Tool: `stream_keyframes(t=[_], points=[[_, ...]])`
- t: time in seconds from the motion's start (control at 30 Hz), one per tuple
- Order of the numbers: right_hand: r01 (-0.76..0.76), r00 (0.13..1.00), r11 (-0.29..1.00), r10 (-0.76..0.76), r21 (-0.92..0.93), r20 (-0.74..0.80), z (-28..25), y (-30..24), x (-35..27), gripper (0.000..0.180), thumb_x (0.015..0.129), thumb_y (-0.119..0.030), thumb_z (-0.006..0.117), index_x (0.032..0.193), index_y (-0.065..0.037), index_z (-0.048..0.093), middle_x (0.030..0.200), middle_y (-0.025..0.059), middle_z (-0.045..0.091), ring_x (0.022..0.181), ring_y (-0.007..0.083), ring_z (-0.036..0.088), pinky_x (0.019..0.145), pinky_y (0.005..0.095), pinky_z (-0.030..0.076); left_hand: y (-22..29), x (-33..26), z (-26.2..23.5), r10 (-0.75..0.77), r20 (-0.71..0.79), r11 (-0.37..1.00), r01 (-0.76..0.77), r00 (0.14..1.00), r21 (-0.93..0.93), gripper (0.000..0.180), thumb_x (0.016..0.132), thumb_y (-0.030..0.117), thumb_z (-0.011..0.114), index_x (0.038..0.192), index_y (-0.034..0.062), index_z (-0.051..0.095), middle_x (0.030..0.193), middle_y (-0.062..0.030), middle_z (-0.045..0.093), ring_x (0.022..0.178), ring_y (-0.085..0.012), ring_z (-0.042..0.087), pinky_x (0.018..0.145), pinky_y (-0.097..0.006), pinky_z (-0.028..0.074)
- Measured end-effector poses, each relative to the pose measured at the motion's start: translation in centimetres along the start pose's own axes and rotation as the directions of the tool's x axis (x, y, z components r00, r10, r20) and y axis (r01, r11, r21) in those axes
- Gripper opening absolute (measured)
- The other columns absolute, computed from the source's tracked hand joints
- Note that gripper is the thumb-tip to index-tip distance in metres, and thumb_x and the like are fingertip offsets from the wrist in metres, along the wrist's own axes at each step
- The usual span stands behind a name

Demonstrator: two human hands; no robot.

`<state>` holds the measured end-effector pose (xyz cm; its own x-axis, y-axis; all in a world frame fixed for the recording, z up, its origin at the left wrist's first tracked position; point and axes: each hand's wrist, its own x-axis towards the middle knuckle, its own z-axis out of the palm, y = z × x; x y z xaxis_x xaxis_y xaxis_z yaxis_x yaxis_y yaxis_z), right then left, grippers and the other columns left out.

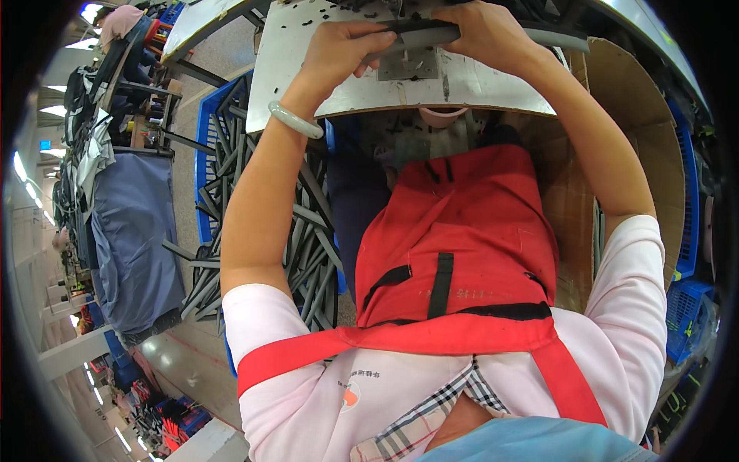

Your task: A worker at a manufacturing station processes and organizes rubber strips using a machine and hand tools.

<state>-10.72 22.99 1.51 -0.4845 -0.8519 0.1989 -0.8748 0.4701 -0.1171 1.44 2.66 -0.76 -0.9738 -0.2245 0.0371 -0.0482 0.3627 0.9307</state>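
A grey-and-black tube, possibly foam, runs across the top of the white worktable, above a metal plate set into it. My left hand pinches the tube near its left end, with thumb and fingers closed. My right hand grips it further along, and the rest of the tube sticks out to the right, past my wrist. Part of a machine shows at the top edge between my hands, mostly cut off. Black scraps lie scattered on the tabletop.
At my left, a blue crate overflows with similar grey and black tubes. A large cardboard box stands at my right, beside blue baskets. Under the table is a pinkish bowl. Another person works far left.
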Motion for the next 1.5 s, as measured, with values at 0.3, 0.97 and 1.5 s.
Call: stream_keyframes(t=[0.3, 0.97, 1.5], points=[[0.190, 0.968, 0.976, -0.167, 0.109, -0.187, 1.0, 2.0, 2.2, 0.039, 0.073, -0.028, 0.072, 0.107, -0.007, 0.070, 0.087, 0.0200, 0.069, 0.085, 0.0364, 0.067, 0.073, 0.0436, 0.053, -0.7, 2.4, -0.5, 0.060, 0.000, 0.998, -0.060, 0.998, 0.010, 0.031, 0.090, 0.020, 0.068, 0.111, -0.0028, 0.070, 0.068, -0.0052, 0.062, 0.051, -0.0079, 0.049, 0.049, -0.022, 0.037], [0.286, 0.927, 0.958, -0.268, -0.032, 0.264, 6.5, -8.5, -5.1, 0.028, 0.084, -0.020, 0.068, 0.108, -0.007, 0.063, 0.083, 0.0134, 0.069, 0.084, 0.0313, 0.068, 0.075, 0.0417, 0.052, 1.9, -5.3, 6.1, 0.482, -0.127, 0.859, -0.438, 0.867, 0.267, 0.033, 0.088, 0.023, 0.067, 0.109, -0.0034, 0.068, 0.075, -0.0137, 0.069, 0.062, -0.0212, 0.062, 0.060, -0.030, 0.048], [0.097, 0.993, 0.981, -0.083, 0.166, -0.088, 0.8, -1.3, -4.9, 0.043, 0.078, -0.030, 0.076, 0.110, -0.005, 0.061, 0.094, 0.0186, 0.066, 0.086, 0.0401, 0.062, 0.073, 0.0427, 0.049, -0.2, -5.1, 0.8, 0.184, 0.010, 0.963, -0.182, 0.983, 0.197, 0.029, 0.089, 0.024, 0.067, 0.103, -0.0020, 0.071, 0.079, -0.0074, 0.071, 0.069, -0.0125, 0.061, 0.066, -0.027, 0.049]])
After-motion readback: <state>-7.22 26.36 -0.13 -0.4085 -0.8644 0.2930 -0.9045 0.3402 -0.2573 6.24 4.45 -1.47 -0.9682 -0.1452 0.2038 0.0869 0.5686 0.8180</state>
